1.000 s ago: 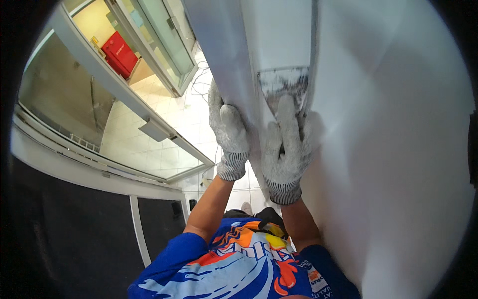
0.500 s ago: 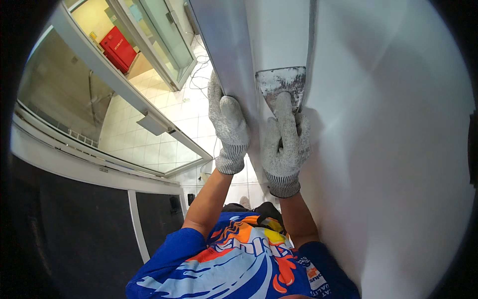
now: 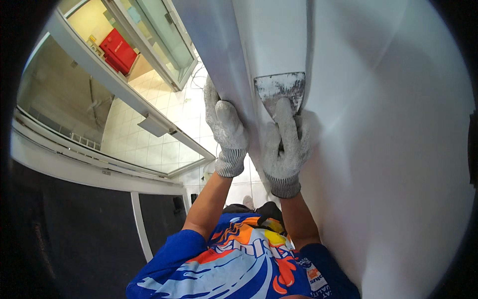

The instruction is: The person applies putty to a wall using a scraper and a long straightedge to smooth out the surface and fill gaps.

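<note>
Red box-shaped case (image 3: 118, 51) at upper left, behind the glazed window frame (image 3: 164, 45); white label patch on its face (print too small to tell). White wall (image 3: 398, 149) filling the right half, with a vertical corner edge at centre.

Right hand (image 3: 284, 147), grey knit glove, fingers clenched around the handle of the putty knife (image 3: 280, 89); index finger extended along the blade's back. Blade wide, plaster-smeared, pressed flat against the wall just right of the corner edge. Left hand (image 3: 227, 130), same glove, fingers released and laid flat against the corner's adjoining face, just beside the blade. Both forearms raised from the lower edge.
</note>
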`<state>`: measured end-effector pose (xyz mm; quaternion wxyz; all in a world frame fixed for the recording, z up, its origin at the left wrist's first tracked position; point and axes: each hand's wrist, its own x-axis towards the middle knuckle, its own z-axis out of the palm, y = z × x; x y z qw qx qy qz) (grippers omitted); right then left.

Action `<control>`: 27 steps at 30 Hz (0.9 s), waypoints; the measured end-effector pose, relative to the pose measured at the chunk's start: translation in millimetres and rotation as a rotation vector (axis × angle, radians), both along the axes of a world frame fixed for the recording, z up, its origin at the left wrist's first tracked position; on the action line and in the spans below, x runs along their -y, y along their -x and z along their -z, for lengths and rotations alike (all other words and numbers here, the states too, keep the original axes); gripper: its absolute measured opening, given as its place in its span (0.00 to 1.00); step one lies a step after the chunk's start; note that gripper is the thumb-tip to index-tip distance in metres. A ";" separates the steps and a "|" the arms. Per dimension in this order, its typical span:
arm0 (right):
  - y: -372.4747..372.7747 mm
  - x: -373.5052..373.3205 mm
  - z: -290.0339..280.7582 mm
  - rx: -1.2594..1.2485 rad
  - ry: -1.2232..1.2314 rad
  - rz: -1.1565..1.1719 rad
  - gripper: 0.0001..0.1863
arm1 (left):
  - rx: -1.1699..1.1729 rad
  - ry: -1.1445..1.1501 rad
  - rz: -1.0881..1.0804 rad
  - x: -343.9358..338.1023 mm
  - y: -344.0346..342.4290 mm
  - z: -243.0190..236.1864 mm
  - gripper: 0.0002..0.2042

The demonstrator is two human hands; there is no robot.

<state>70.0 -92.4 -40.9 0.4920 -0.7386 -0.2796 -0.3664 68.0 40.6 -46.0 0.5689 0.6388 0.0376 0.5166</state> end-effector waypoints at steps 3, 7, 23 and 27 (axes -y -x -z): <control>1.4 5.5 -0.3 -0.071 0.024 -0.091 0.23 | -0.063 0.898 0.045 1.5 1.0 -14.0 0.28; 4.9 5.7 5.8 -0.045 -0.011 -0.090 0.22 | -0.002 -0.038 -0.005 7.9 -4.0 3.3 0.42; 2.6 5.0 -4.6 -0.009 0.005 -0.033 0.21 | -0.028 0.046 0.036 -12.1 1.4 27.6 0.27; -7.9 -3.8 -10.6 0.109 -0.051 -0.011 0.18 | 0.044 0.178 -0.090 -11.1 -10.0 40.9 0.28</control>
